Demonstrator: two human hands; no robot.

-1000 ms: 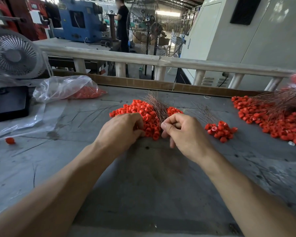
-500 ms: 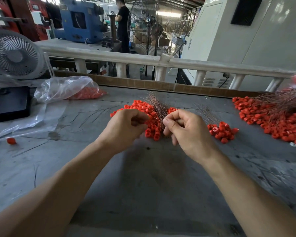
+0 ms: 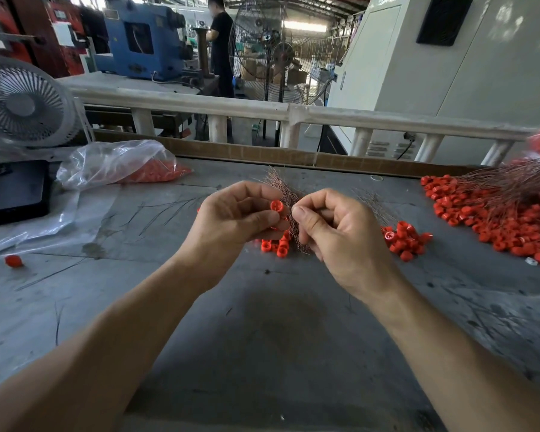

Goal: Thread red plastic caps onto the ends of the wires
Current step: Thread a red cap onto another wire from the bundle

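My left hand (image 3: 234, 218) pinches a single red cap (image 3: 276, 206) between thumb and fingers, lifted above the grey table (image 3: 262, 338). My right hand (image 3: 334, 227) is curled, its thumb and forefinger pinched together right beside the cap, against a bundle of thin brown wires (image 3: 286, 194) that fans up between the two hands. What the right fingers pinch is too fine to make out. A pile of loose red caps (image 3: 276, 246) lies on the table under my hands, mostly hidden by them.
A small heap of caps (image 3: 404, 238) with wires lies to the right, and a large heap of capped wires (image 3: 505, 210) at far right. A plastic bag of caps (image 3: 119, 165), a black box (image 3: 14, 191), a white fan (image 3: 22, 102) and a stray cap (image 3: 13, 261) are on the left.
Both hands have risen from the cap pile and come toward me. My left hand now holds one cap up in its fingertips, next to my right hand's pinch.
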